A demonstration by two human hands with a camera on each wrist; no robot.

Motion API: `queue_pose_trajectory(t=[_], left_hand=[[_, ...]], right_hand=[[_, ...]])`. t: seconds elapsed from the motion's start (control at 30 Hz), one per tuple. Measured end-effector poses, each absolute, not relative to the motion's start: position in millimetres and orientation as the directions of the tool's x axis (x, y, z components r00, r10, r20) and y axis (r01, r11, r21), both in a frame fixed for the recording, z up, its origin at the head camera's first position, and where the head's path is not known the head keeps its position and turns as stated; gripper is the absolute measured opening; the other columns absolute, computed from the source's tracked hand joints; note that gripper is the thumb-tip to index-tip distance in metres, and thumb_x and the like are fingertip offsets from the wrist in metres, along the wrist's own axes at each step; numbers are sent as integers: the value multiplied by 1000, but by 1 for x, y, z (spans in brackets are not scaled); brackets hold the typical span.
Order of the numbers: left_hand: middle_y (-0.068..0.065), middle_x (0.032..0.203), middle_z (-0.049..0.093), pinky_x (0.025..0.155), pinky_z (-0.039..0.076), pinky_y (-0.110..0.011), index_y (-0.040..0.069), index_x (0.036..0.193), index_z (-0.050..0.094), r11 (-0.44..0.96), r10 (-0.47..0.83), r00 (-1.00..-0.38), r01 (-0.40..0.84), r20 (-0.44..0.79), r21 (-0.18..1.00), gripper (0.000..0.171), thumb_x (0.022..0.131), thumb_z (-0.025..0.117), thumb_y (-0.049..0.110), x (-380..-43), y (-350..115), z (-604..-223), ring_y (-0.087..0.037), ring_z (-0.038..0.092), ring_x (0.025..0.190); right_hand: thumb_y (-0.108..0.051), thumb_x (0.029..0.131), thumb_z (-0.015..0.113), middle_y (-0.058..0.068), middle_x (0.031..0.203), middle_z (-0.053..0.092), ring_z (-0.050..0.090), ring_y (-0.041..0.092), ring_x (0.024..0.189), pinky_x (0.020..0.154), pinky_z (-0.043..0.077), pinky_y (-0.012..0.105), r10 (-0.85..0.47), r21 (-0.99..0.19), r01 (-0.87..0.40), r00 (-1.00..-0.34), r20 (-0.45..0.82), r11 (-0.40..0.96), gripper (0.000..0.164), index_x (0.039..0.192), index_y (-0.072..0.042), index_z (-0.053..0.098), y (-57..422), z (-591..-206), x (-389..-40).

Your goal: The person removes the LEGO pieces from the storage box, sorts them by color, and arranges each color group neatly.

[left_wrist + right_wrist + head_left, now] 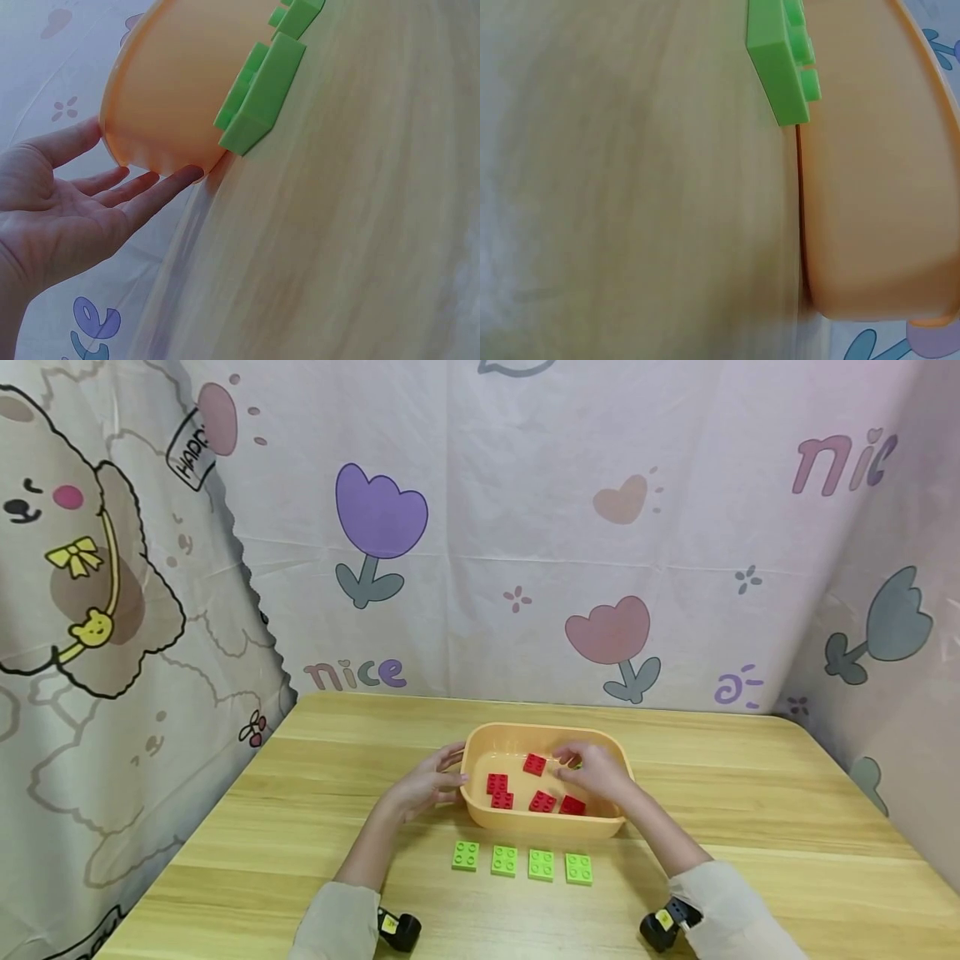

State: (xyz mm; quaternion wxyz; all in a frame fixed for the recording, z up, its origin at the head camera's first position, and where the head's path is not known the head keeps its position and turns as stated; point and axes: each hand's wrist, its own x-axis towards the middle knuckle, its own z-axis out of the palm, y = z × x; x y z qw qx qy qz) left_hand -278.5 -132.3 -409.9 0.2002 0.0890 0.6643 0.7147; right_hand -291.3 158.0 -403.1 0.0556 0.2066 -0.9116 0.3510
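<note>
An orange plastic basin (547, 822) stands on the table with several red toy bricks (542, 802) lying inside. My left hand (427, 785) holds the basin's left end, thumb at the rim and fingertips against the outer wall, as the left wrist view shows. Reaching into the right part of the basin, my right hand (596, 772) has its fingers curled round a green brick (579, 766), mostly hidden by them. In front of the basin several light green bricks (504, 861) form a row, studs up. The right wrist view shows one green brick (776, 64) but not the hand.
The wooden table (337, 735) reaches back to a printed curtain (495, 527), which also hangs along both sides. Black wrist cameras (400, 932) sit at the sleeve cuffs, close over the near part of the table.
</note>
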Motion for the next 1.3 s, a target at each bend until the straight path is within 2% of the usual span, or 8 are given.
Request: queue_pose_trajectory(t=[0.2, 0.33, 0.47, 0.63, 0.8, 1.13, 1.3], left_hand=[[-22, 147, 17, 89, 46, -43, 4, 144, 22, -41, 415, -900, -164, -132, 986, 63, 89, 52, -3, -279, -133, -410, -41, 38, 121], [-21, 147, 17, 88, 47, -43, 4, 144, 22, -41, 409, -902, -166, -136, 985, 63, 89, 51, -4, -279, -133, -410, -41, 38, 122], [-22, 147, 18, 88, 47, -43, 4, 144, 22, -44, 406, -904, -166, -134, 985, 63, 89, 51, -4, -278, -133, -409, -41, 37, 122], [-21, 147, 18, 88, 47, -43, 4, 143, 23, -44, 410, -902, -166, -133, 985, 62, 89, 51, -4, -279, -132, -410, -41, 37, 122], [-22, 147, 18, 87, 48, -43, 4, 144, 23, -37, 404, -904, -165, -136, 986, 63, 88, 52, -4, -279, -132, -410, -41, 37, 122], [-21, 147, 19, 88, 47, -43, 5, 144, 22, -34, 404, -904, -167, -139, 985, 64, 88, 53, -2, -279, -132, -411, -40, 38, 122], [-21, 147, 18, 88, 46, -43, 4, 144, 22, -33, 407, -903, -165, -138, 986, 63, 89, 53, -2, -279, -133, -410, -40, 38, 121]], right_hand=[[-10, 78, 73, -3, 78, 61, 56, 13, 74, 68, 50, 26, -365, -605, -375, -919, 146, 702, 20, 95, -4, 67, 156, -403, -290], [-10, 79, 71, -4, 80, 62, 57, 12, 75, 69, 51, 26, -450, -649, -403, -887, 104, 645, 22, 100, -3, 66, 155, -403, -290], [-6, 81, 67, 1, 85, 63, 58, 16, 79, 72, 51, 27, -495, -699, -432, -860, 127, 570, 21, 102, 1, 65, 156, -404, -292], [2, 81, 64, 10, 89, 64, 57, 22, 81, 73, 51, 30, -400, -732, -410, -894, 203, 545, 16, 97, 5, 65, 160, -404, -295], [3, 79, 66, 9, 88, 64, 57, 22, 80, 70, 50, 31, -306, -721, -336, -935, 178, 606, 14, 93, 3, 66, 162, -403, -297], [11, 70, 67, 8, 89, 62, 54, 22, 79, 72, 49, 34, -317, -633, -304, -944, 97, 712, 28, 96, 1, 66, 162, -406, -296], [12, 70, 66, 8, 90, 63, 55, 23, 79, 72, 50, 35, -342, -626, -315, -936, 81, 714, 27, 94, 0, 67, 161, -407, -295]])
